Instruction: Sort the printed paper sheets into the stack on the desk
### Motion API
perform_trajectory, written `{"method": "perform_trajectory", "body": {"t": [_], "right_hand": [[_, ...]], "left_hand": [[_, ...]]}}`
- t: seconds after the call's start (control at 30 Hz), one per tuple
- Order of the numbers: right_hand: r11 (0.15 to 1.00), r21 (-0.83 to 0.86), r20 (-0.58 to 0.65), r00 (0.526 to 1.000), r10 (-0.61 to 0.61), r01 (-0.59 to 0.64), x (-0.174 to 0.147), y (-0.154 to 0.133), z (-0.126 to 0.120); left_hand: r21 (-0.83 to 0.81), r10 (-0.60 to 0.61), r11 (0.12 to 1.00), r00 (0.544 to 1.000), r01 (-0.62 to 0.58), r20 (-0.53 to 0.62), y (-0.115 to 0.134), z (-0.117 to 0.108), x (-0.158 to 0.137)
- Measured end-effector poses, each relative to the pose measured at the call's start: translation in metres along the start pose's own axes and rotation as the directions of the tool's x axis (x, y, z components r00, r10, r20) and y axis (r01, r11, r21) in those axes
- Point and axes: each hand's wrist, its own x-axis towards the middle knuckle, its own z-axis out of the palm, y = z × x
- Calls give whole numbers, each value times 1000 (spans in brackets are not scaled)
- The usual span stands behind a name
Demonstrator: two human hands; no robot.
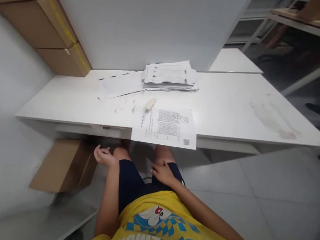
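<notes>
Your left hand, at the lower left of centre, is raised with its fingers loosely curled, and nothing shows in it. Your right hand, just right of centre and lower down, lies over your right leg with its fingers relaxed and apart, also without anything visible in it. Nearest to both is the printed sheet at the centre of the frame, lying flat on the white table with its lower edge hanging past the front. It should handle as light, limp paper that creases or tears easily and may slide on the smooth top; the overhanging edge looks the easiest place to pinch, with your thumb above and fingers below. A pale block, small and probably light, sits at the sheet's upper left; whether it rests on the paper, you cannot tell. The paper stack farther up looks heavier and is uneven, so its loose edges could slip.
</notes>
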Motion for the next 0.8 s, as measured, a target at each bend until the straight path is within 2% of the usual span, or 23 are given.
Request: {"method": "perform_trajectory", "body": {"t": [0.03,0.07,0.1,0.13,0.17,0.2,0.23,0.27,0.3,0.33,0.37,0.43,0.47,0.53,0.63,0.8], "right_hand": [[994,37,50,994,-102,100,-8,-4,10],[980,81,91,978,-187,180,-14,-7,18],[965,131,113,964,-241,226,-20,-9,24],[957,175,116,960,-254,232,-25,-10,28],[956,209,104,967,-232,207,-28,-10,30],[957,235,83,977,-197,173,-30,-10,29],[957,250,65,983,-171,150,-31,-11,28],[958,248,59,985,-163,144,-31,-11,25],[962,226,64,984,-169,151,-31,-12,23],[967,194,76,980,-182,164,-31,-13,21],[971,162,91,977,-193,177,-31,-13,19],[976,109,116,973,-201,189,-28,-14,19],[978,87,129,971,-202,192,-26,-13,20],[979,41,155,967,-202,198,-20,-12,20],[974,-11,186,958,-219,224,-12,-10,18],[967,17,168,953,-253,254,-6,-5,16]], "left_hand": [[-98,74,991,987,-88,-142,26,1,2],[-182,169,960,959,-212,-226,57,4,7],[-259,298,896,920,-361,-253,93,9,15],[-293,452,813,863,-502,-226,130,18,25],[-280,609,732,781,-621,-141,167,29,37],[-222,733,663,680,-715,-1,200,42,50],[-130,794,606,587,-785,159,229,55,63],[-10,788,552,518,-834,332,253,68,77],[110,718,498,481,-860,503,269,78,90],[220,604,452,478,-864,638,280,86,101],[318,479,417,503,-851,719,285,90,112],[457,317,394,585,-797,747,283,91,127],[497,303,401,623,-770,721,279,90,132],[528,367,415,667,-741,648,269,87,137],[552,467,404,683,-729,561,259,86,133],[619,447,399,733,-676,512,240,78,106]]}}
